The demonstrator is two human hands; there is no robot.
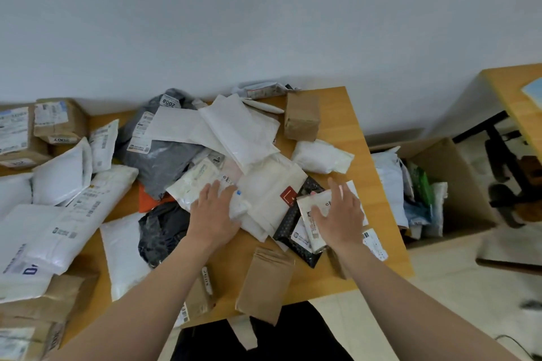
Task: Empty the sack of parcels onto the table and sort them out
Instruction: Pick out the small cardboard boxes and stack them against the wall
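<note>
While left hand (pixel 215 211) and right hand (pixel 340 214) lie spread flat, they half hide white parcels (pixel 258 199).

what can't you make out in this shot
Head view only:
Label print on the grey bag: too blurred to read.
Black dotted packet: mostly under a white packet and the right hand.
Brown box: cut by the left edge.
Floor box: bags inside too blurred to tell apart.

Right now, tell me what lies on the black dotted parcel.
On the black dotted parcel lies a small white labelled parcel, under the right hand. Beneath is covered.
</note>
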